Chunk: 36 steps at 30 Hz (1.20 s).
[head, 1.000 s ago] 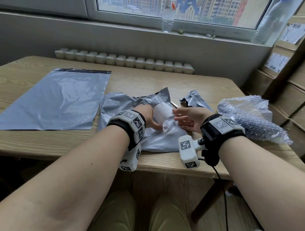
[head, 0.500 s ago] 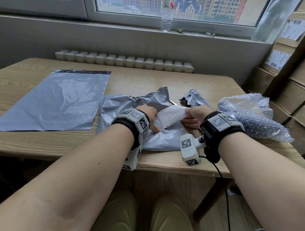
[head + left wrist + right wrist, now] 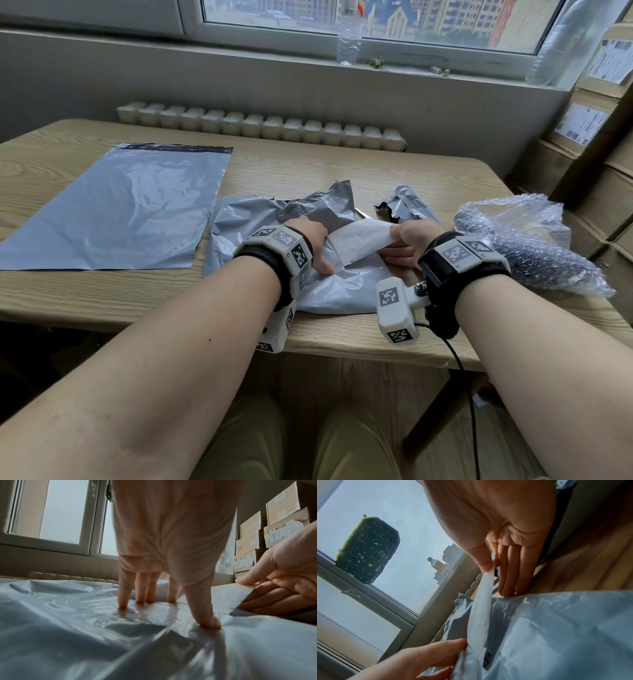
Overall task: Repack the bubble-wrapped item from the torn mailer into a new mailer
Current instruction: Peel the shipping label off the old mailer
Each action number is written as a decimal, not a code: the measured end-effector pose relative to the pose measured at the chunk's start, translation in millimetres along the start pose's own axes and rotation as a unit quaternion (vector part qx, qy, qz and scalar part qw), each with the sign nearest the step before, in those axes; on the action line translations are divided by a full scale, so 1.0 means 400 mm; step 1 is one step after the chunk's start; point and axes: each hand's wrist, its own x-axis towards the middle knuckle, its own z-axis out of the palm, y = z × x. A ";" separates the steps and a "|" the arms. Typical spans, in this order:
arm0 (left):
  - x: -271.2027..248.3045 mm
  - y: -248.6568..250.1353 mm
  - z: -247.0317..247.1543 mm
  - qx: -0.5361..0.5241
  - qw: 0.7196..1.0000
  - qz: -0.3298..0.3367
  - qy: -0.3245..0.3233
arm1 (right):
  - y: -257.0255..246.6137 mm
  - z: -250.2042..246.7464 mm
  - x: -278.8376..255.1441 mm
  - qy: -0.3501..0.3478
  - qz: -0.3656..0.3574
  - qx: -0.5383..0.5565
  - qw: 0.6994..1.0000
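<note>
- Since a second ago, you've peeled the white label (image 3: 359, 241) further off the torn mailer (image 3: 260, 222).
- Your right hand (image 3: 412, 240) pinches the label's edge; your left hand (image 3: 310, 245) presses straight fingers flat on the mailer.
- Bubble-wrapped item (image 3: 527, 250) — right of that mailer, long axis running away from you, nearer your right hand.
- New mailer (image 3: 113, 205) lies left of the torn one.

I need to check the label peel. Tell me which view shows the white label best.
The head view: the white label shows whole, lifted off the torn mailer. The right wrist view shows it edge-on, pinched by the right hand; the left wrist view catches one corner.
</note>
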 end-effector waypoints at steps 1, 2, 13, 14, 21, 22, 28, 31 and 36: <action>0.001 0.000 0.000 0.001 1.000 -0.001 -0.001 | -0.001 0.001 -0.001 0.000 0.003 0.004 1.000; 0.001 -0.001 0.000 0.001 1.000 -0.001 -0.002 | -0.001 0.001 -0.005 -0.004 0.005 0.010 1.000; -0.005 0.001 -0.002 -0.004 1.000 -0.002 -0.002 | -0.010 -0.001 -0.013 0.023 0.035 0.052 0.998; -0.005 0.001 -0.002 -0.004 1.000 -0.003 -0.003 | -0.010 -0.002 -0.010 0.024 0.034 0.051 0.998; -0.008 0.004 -0.002 -0.002 1.000 -0.006 -0.002 | -0.004 -0.007 0.009 0.030 0.007 0.039 0.999; -0.008 0.004 -0.002 -0.004 1.000 -0.006 -0.003 | -0.002 -0.008 0.012 0.029 0.001 0.039 0.999; -0.002 0.001 0.002 -0.008 1.000 -0.002 -0.003 | 0.002 -0.016 0.012 0.042 -0.017 0.013 0.999; 0.001 0.000 0.004 -0.008 1.000 -0.001 -0.002 | 0.005 -0.019 0.015 0.047 -0.025 0.015 0.998; 0.007 -0.002 0.007 -0.008 1.000 -0.002 0.002 | 0.007 -0.018 0.036 0.054 -0.032 0.020 0.998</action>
